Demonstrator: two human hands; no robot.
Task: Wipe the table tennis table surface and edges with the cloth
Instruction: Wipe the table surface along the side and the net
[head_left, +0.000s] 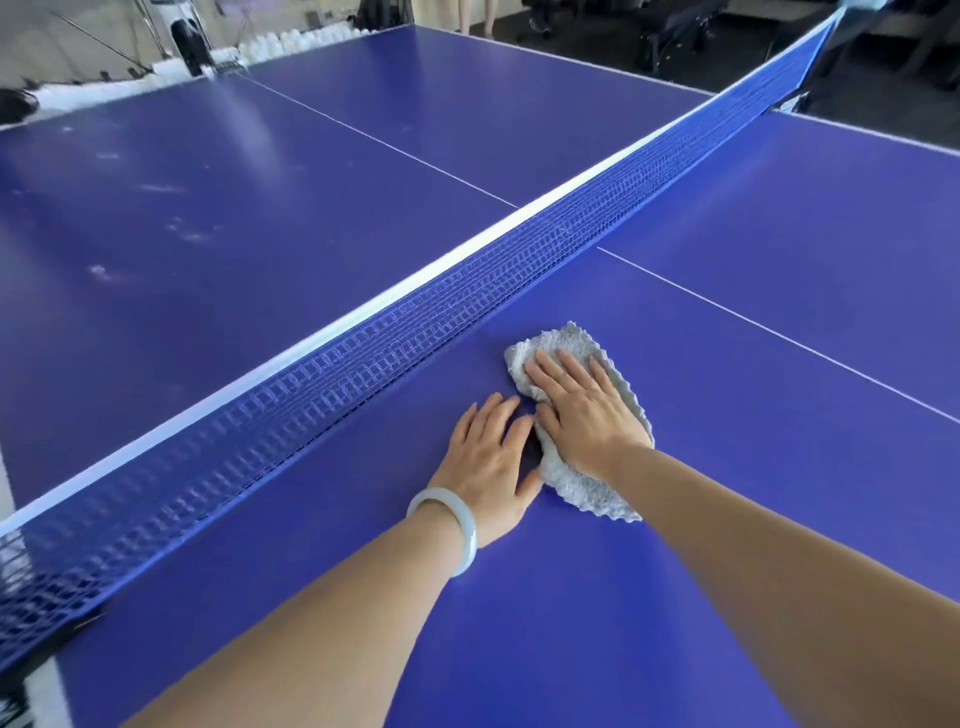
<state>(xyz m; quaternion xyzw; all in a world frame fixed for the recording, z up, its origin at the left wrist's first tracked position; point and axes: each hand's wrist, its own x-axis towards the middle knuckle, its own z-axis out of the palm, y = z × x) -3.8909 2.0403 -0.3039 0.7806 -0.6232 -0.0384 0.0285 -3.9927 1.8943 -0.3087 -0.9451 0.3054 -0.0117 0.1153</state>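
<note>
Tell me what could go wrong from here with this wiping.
1. The cloth lies close to the net; a push further that way could catch it, or the right hand, in the mesh.
2. The bangle on the left wrist sits low over the table and might scrape it if the left hand slides.
3. The smudges on the far half, beyond the net, could be missed.

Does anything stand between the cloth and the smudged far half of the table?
Yes: the net spans the table between the cloth, under the flat right hand, and the smudged far half. It would likely have to go over or around it.
</note>
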